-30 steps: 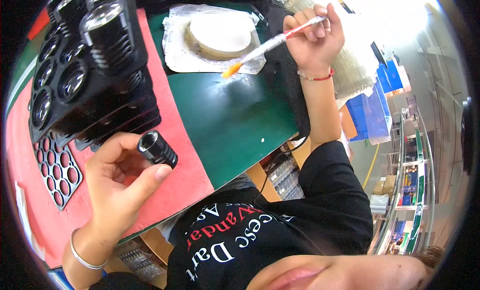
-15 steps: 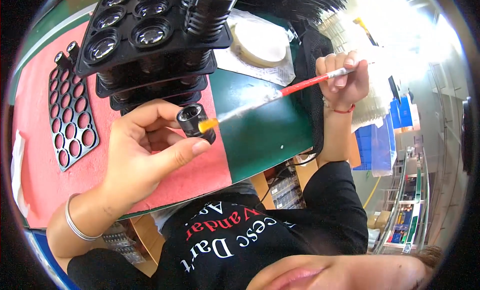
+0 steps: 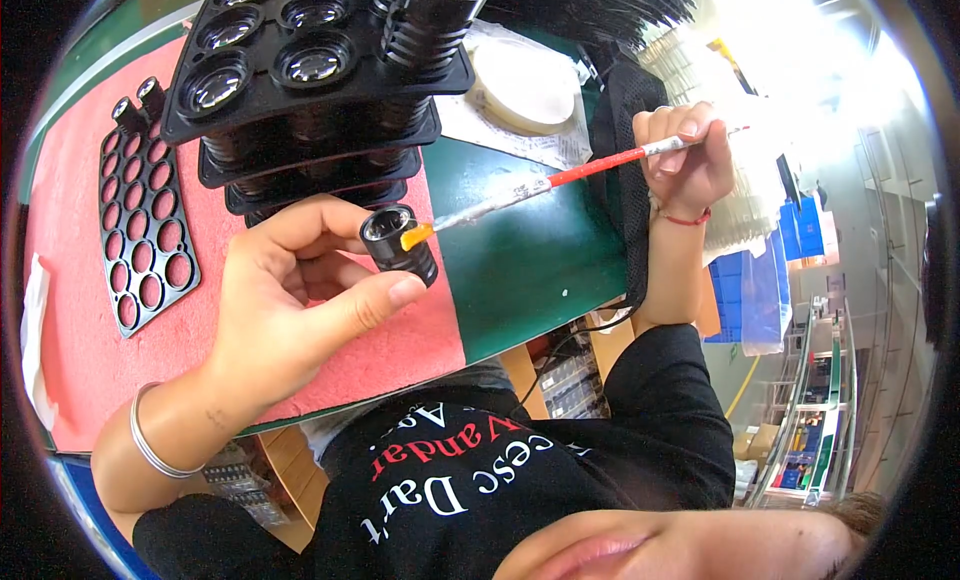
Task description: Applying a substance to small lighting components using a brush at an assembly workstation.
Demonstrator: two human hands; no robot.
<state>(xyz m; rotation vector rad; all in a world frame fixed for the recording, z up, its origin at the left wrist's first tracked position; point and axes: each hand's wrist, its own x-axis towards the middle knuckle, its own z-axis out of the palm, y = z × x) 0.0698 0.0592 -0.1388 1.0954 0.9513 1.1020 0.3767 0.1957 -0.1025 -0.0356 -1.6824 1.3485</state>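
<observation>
Above the pink cloth mat [image 3: 420, 330], the person's left hand [image 3: 285, 305] pinches a short black cylindrical lens barrel [image 3: 412, 261] between thumb and fingers, its glassy open end tipped up, probably so the rim stays unobstructed. From the other side, the right hand [image 3: 690, 165] grips a slim red-and-white brush [image 3: 595, 168] far back on its handle between thumb and curled fingers, presumably for a light stroke; the orange bristles overlap the barrel's rim, though firm contact is hard to judge. Just beyond the left hand stand stacked black plastic trays [image 3: 262, 122], whose round pockets seem meant to keep lenses upright and apart. Left of them lies a flat black plate with round holes [image 3: 170, 292]. A thick white disc [image 3: 525, 85] rests on printed paper [image 3: 560, 152] over the green tabletop [image 3: 520, 270].
</observation>
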